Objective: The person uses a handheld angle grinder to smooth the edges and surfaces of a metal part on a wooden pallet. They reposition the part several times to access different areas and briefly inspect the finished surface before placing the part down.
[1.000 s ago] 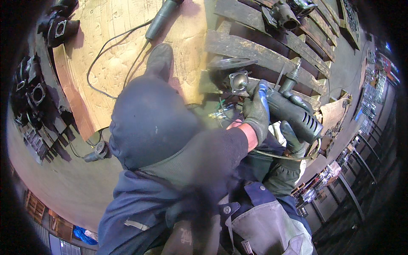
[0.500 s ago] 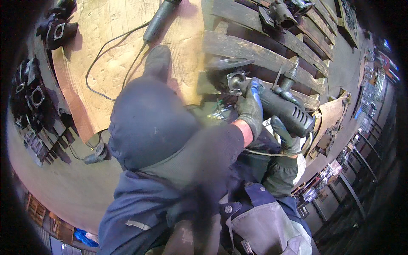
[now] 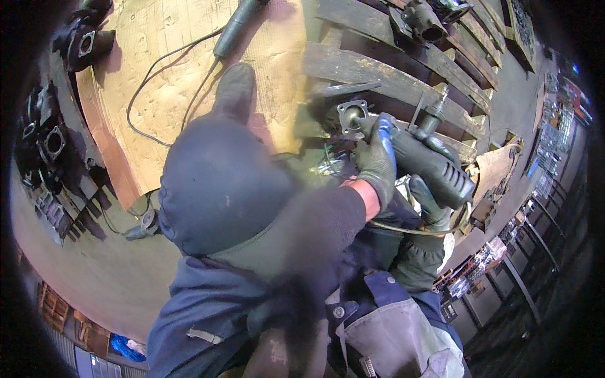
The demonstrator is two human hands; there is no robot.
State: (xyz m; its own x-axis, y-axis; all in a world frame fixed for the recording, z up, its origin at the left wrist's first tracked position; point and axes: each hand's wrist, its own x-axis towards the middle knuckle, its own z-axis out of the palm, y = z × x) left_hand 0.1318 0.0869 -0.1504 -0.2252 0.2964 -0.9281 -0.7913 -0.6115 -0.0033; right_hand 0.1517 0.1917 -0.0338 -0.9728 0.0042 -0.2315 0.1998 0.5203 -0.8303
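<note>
Grinder (image 3: 435, 165) | left fingers (image 3: 377, 165) wrapped round body | right fingers (image 3: 430, 203) gripping handle

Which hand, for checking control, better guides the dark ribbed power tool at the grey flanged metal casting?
Left: left hand grips the tool nose-end, beside the casting; right hand holds the rear.

Strong fisheye warp — straight slats of wooden pallet (image 3: 403, 82) bow toward rim, corners fall into black vignette. Daylight-like illumination bright on plywood sheet (image 3: 157, 57), near washed out at upper left. Soft shadows beside black power tool (image 3: 236, 28) and its cable. Right edge dim, shelving murky. Near forearm sleeve (image 3: 302, 233) badly blurred — too close for focus; dark knee (image 3: 214, 183) smooth, low detail. Gloved hand (image 3: 378, 167) on grinder (image 3: 435, 167) moderately sharp. No harsh glare; slight colour fringing at rim.
</note>
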